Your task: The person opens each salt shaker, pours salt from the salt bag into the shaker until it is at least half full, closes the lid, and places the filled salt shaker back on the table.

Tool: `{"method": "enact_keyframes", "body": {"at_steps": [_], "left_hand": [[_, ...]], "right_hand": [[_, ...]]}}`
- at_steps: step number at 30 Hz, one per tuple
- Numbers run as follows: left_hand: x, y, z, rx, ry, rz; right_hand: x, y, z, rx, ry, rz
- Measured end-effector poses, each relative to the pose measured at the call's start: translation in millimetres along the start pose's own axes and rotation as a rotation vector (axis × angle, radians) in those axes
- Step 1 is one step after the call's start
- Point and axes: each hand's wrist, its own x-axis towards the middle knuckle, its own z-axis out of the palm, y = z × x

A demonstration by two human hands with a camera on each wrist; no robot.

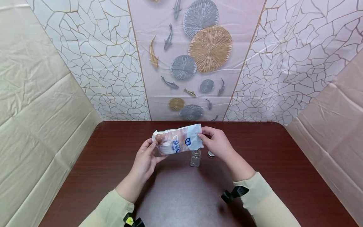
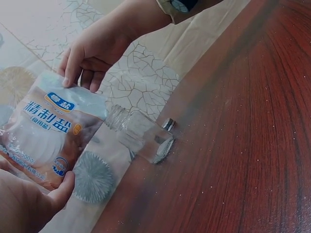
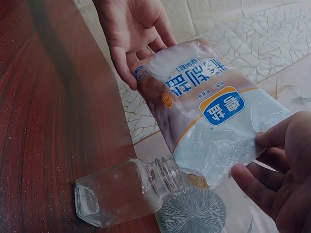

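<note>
A printed plastic bag of salt (image 1: 175, 142), white, pale blue and brownish with blue lettering, is held up over the table between both hands. My left hand (image 1: 143, 162) grips its lower end, thumb across the front. At the pale blue top end, my right hand (image 1: 218, 143) pinches the corner between thumb and fingers. Just below the bag stands a clear glass jar (image 3: 121, 191) with a threaded, uncovered mouth. In the right wrist view the bag's edge overlaps the jar's mouth. A small metal-coloured lid (image 1: 211, 154) lies right of the jar.
The dark red-brown table (image 1: 99, 176) has small white specks on its surface, seen in both wrist views. A patterned wall covering (image 1: 181, 91) rises behind the far edge, with beige cloth (image 1: 34, 110) at the sides.
</note>
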Motion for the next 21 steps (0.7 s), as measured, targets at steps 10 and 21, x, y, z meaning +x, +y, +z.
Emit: {"method": "enact_keyframes", "body": {"at_steps": [10, 21], "left_hand": [[0.3, 2.9, 2.5, 0.024, 0.002, 0.011], [-1.0, 3.3, 0.4, 0.034, -0.036, 0.039]], "right_hand": [[-0.2, 0.0, 0.7, 0.002, 0.027, -0.013], [-0.8, 3.0, 1.4, 0.004, 0.033, -0.027]]}}
